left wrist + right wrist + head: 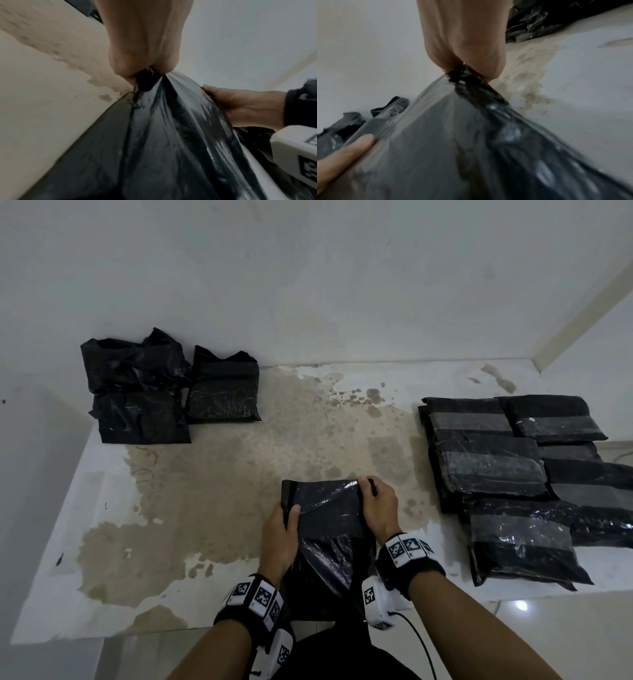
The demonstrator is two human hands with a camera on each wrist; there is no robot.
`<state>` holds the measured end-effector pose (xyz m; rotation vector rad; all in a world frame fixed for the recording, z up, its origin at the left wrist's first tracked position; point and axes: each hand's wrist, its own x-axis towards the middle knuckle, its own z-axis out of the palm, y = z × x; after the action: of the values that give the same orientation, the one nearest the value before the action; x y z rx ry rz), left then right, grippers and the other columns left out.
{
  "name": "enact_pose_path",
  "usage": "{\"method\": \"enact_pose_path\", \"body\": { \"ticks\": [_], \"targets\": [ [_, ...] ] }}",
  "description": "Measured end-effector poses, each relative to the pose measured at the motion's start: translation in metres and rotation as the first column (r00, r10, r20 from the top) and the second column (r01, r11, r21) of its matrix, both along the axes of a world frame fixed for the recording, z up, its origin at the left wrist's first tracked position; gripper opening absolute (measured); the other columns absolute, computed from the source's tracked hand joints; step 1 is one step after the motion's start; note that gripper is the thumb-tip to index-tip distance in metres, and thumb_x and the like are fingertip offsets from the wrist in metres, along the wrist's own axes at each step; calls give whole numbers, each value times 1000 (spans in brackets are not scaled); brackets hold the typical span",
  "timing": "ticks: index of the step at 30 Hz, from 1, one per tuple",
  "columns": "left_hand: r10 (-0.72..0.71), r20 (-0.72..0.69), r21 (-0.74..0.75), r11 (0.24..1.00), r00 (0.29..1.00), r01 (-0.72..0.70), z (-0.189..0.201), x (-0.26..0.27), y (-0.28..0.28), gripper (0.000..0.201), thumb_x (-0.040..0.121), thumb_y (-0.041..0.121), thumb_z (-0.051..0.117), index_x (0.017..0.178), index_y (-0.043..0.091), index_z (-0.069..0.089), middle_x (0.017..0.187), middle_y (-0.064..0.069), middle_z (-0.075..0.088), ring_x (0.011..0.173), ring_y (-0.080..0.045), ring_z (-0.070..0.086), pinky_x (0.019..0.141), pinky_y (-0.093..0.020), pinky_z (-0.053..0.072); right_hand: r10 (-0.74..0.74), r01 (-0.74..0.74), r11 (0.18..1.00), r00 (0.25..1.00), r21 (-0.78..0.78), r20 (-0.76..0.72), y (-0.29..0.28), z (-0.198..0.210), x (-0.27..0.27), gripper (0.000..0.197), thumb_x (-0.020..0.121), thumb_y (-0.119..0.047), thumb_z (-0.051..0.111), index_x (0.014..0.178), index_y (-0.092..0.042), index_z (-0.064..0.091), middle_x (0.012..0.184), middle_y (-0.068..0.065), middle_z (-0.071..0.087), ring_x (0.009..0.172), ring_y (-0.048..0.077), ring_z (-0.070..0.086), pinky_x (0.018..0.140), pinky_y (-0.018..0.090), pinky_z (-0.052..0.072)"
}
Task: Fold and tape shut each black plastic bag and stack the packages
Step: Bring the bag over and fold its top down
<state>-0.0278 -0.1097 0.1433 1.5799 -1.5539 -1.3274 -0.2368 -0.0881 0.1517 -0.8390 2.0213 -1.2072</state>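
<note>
1. Plastic, black and glossy, makes up the bag (325, 529) we are working on; it lies at the 6 o'clock edge of the table (212, 474), its far end raised and pulled flat, its near part crinkled and hanging over the table edge toward us.
2. We see pale glare streaks across the stretched upper panel, and a folded strip along its 9 o'clock side.
3. Our left hand (279, 537) grasps the bag's 9 o'clock edge: the thumb lies on top of the film, the fingers are curled beneath it. In the left wrist view the plastic bunches into a tight pleat between thumb and fingers (123, 63).
4. Our right hand (378, 505) pinches the top corner at the 3 o'clock side, fingers curled over the rim. The right wrist view shows the film gathered into a dark twist between the pads (489, 59).
5. Both hands are clenched on the same bag, with the film taut between them.
6. At 10 o'clock, against the wall, we see loose, crumpled black bags (137, 385), with a neater one (222, 386) just beside them.
7. At 3 o'clock lie the taped packages (513, 481), flat and overlapping, each with a grey band of tape across it.
8. The table surface is white with broad tan patches through the middle.
</note>
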Motion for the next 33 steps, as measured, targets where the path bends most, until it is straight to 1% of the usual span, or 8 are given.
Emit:
{"method": "enact_pose_path", "body": {
  "ticks": [6,8,13,19,22,26,30,33],
  "targets": [
    [35,-88,125,992,996,-23,3,-3,-9,30,99,49,55,98,20,64,82,0,66,75,-18,65,67,-30,53,102,-104,994,993,-36,-56,-3,2,-4,22,104,-29,55,101,-19,75,94,-10,73,89,-7,63,78,8,44],
    [82,-118,168,984,990,-62,6,-3,-23,34,96,49,60,89,16,66,73,1,64,68,-18,63,62,-28,48,156,-155,987,988,-36,21,-2,2,-7,15,100,-30,63,105,-21,74,99,-12,73,94,-3,65,86,15,49],
    [164,-211,202,972,964,-121,13,-10,-59,19,96,26,67,93,9,76,87,-5,76,78,-18,70,72,-34,56,148,-146,989,972,-26,185,-1,-4,-14,14,97,-30,67,104,-21,76,96,-1,77,95,19,72,91,42,58],
    [245,-349,341,932,904,-121,21,-3,-75,15,94,19,69,100,7,75,92,-9,75,80,-17,69,75,-31,58,86,-71,996,951,-61,297,-4,4,-24,25,102,-27,60,93,-8,73,94,18,74,86,24,69,91,52,55],
    [188,-316,287,953,930,-95,25,1,-82,13,93,18,70,98,8,75,87,-3,74,78,-12,68,70,-24,57,106,-91,994,945,-62,310,-8,6,-28,43,98,-41,58,94,1,68,97,29,68,85,26,64,91,57,53],
    [-4,-104,17,1000,995,6,26,10,-99,14,88,21,76,76,17,72,70,8,70,64,-1,61,66,-20,48,117,-105,993,953,-56,280,-17,10,-33,33,103,-31,56,96,-3,73,98,24,72,87,23,66,93,54,54],
    [-106,56,-134,985,993,113,36,12,-113,19,89,27,76,75,17,68,71,6,67,64,0,57,65,-14,44,194,-191,981,971,-38,137,-28,18,-42,43,90,-51,65,96,-9,73,91,17,72,84,20,68,85,48,57],
    [-130,73,-132,981,989,139,36,14,-116,16,89,27,76,80,15,70,75,4,69,69,-7,60,67,-20,46,360,-377,924,915,67,183,-29,17,-47,25,87,-25,79,109,-15,72,98,15,74,91,24,72,86,40,59]
  ]
}}
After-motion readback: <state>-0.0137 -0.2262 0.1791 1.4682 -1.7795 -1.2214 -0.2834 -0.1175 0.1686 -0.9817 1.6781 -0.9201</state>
